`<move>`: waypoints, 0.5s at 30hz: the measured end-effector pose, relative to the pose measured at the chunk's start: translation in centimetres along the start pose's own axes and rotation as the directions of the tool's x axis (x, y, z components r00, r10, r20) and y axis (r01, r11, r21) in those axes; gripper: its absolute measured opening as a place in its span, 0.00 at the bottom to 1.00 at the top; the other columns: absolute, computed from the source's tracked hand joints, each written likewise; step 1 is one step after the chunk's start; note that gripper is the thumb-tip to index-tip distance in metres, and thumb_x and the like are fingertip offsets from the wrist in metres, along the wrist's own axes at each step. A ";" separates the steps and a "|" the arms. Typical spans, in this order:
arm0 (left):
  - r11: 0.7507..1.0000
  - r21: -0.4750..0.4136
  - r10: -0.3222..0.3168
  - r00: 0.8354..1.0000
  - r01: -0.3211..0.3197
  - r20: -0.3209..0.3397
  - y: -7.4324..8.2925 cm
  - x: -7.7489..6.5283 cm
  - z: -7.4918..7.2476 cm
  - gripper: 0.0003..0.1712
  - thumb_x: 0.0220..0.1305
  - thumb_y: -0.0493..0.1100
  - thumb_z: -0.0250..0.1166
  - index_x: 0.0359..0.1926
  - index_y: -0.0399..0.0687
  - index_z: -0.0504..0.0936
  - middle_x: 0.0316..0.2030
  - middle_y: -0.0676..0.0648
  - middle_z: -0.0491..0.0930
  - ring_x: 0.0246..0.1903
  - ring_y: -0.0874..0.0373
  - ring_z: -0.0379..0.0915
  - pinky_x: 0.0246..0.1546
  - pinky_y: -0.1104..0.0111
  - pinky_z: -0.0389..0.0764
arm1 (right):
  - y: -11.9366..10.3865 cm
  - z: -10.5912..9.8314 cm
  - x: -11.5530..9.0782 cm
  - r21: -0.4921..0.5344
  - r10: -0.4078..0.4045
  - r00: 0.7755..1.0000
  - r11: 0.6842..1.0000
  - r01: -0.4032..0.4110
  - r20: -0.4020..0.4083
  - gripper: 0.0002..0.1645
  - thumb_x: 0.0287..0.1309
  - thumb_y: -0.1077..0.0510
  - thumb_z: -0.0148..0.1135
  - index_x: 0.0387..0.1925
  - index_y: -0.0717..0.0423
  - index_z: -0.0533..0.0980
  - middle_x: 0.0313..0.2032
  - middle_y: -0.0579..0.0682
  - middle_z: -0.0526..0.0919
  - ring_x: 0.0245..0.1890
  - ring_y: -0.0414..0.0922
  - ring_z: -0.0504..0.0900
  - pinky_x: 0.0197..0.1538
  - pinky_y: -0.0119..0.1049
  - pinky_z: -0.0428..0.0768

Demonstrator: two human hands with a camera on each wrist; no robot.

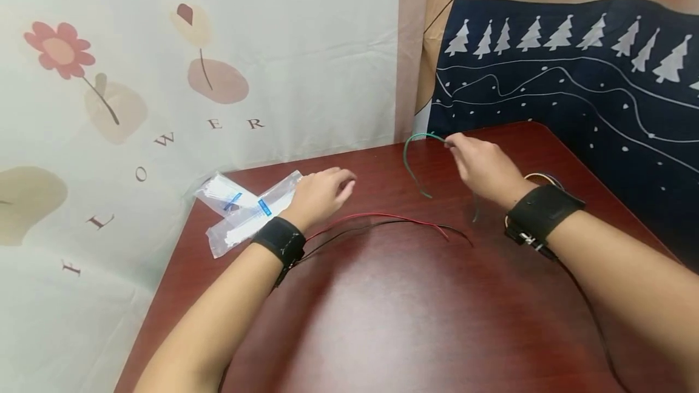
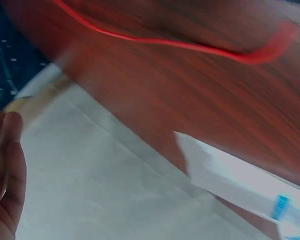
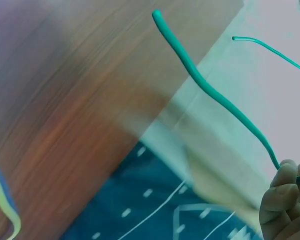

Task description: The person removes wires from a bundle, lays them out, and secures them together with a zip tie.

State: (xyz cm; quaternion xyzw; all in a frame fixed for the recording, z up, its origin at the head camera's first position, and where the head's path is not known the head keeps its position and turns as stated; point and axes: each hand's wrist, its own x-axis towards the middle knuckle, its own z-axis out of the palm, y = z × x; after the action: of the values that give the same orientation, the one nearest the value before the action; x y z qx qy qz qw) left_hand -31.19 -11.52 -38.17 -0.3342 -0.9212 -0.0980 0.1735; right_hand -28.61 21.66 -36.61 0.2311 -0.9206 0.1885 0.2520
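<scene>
Fingers of the right hand (image 1: 483,165) pinched a green wire (image 3: 207,89) partway along, so that its two ends drooped on either side of the grip, over the far part of the surface (image 1: 382,320). The left hand (image 1: 323,194) was relaxed, its fingers loosely bent around nothing visible. From beside that wrist, a red wire (image 1: 377,214) and a black wire (image 1: 360,227) arched along the surface between the two arms. Two clear packets of white strips (image 1: 246,223) crossed one another near the left hand; looped yellow and blue wires (image 3: 4,200) lay near the right wrist. The step in hand seemed to be handling the green wire alone; the next move probably called for steadying a loose end before setting it down.
</scene>
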 end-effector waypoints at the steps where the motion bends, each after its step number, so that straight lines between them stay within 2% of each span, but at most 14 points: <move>1: 0.999 -0.032 -0.002 1.000 0.002 -0.017 0.5 0.3 -0.1 0.15 0.68 0.53 0.50 0.48 0.59 0.79 0.37 0.59 0.77 0.24 0.65 0.69 0.22 0.68 0.69 | -0.6 0.3 0.2 0.015 -0.015 1.000 1.000 0.015 0.005 0.12 0.66 0.63 0.48 0.49 0.61 0.70 0.41 0.56 0.80 0.33 0.48 0.79 0.33 0.43 0.77; 5: 0.980 -0.197 -0.044 0.998 0.034 -0.049 2.1 1.4 -0.8 0.21 0.69 0.58 0.45 0.57 0.60 0.73 0.43 0.59 0.74 0.27 0.64 0.69 0.28 0.67 0.71 | -2.6 1.4 0.9 0.067 -0.056 0.998 0.996 0.054 0.023 0.12 0.66 0.62 0.48 0.49 0.60 0.70 0.41 0.53 0.80 0.31 0.44 0.77 0.32 0.39 0.76; 8: 0.941 -0.333 -0.074 0.996 0.054 -0.046 2.8 2.1 -1.2 0.25 0.69 0.61 0.43 0.60 0.57 0.70 0.45 0.59 0.74 0.26 0.67 0.71 0.33 0.68 0.71 | -3.6 2.1 1.3 0.089 -0.065 0.998 0.994 0.062 0.027 0.11 0.67 0.60 0.48 0.48 0.58 0.70 0.39 0.51 0.79 0.29 0.43 0.76 0.31 0.37 0.75; 10: 0.907 -0.416 -0.092 0.995 0.069 -0.035 3.1 2.3 -1.4 0.25 0.70 0.60 0.43 0.60 0.56 0.69 0.43 0.59 0.74 0.22 0.68 0.72 0.32 0.69 0.72 | -4.2 2.6 1.6 0.100 -0.064 0.997 0.993 0.061 0.031 0.11 0.67 0.60 0.48 0.48 0.57 0.70 0.38 0.50 0.79 0.28 0.42 0.75 0.30 0.36 0.75; 15: 0.780 -0.616 -0.133 0.991 0.111 0.011 3.6 2.4 -1.5 0.16 0.72 0.52 0.43 0.52 0.53 0.72 0.34 0.55 0.78 0.17 0.61 0.75 0.27 0.69 0.74 | -5.3 3.7 2.1 0.123 -0.077 0.996 0.990 0.071 0.048 0.11 0.67 0.59 0.48 0.48 0.57 0.69 0.38 0.50 0.79 0.26 0.41 0.74 0.29 0.35 0.74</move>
State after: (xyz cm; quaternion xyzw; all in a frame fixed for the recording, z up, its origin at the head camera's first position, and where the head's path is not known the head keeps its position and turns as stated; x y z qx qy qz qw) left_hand -30.19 -7.88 -35.67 -0.3105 -0.8557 -0.4090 0.0636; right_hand -28.86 14.85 -37.15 0.2849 -0.9046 0.2283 0.2201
